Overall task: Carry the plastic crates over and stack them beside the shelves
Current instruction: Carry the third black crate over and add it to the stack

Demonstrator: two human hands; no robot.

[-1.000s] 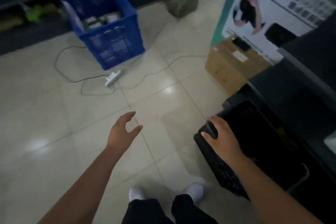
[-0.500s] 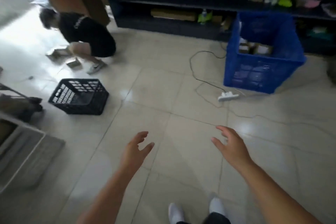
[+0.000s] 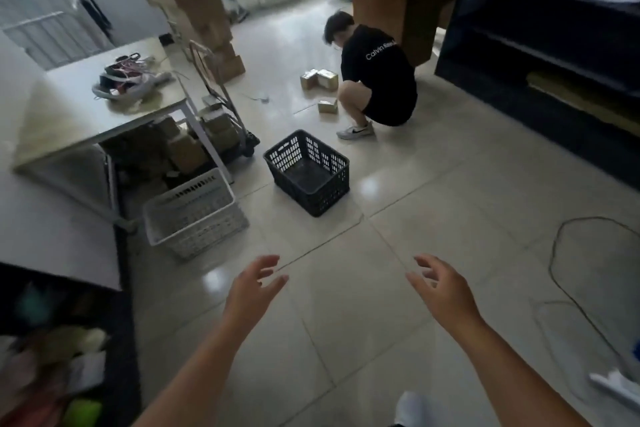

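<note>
Both hands are empty: left hand (image 3: 254, 282) and right hand (image 3: 441, 289) are held out over the floor, each grip open with fingers spread. Two crates remain uncollected ahead: the black crate (image 3: 308, 172) on the open tiles, and the white crate (image 3: 194, 211) beside the counter (image 3: 83, 107). Neither sits near the dark shelves (image 3: 554, 45). Judged status: pickup, carry and stacking are all pending for these two.

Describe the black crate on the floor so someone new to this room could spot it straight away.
Start at the grey table on the left; a hand truck loaded with boxes stands at its far corner. Just right of that, on open tile in front of the crouching person, sits the black crate. It is dark, lattice-walled and empty, unlike the white crate beside the table leg.
</note>
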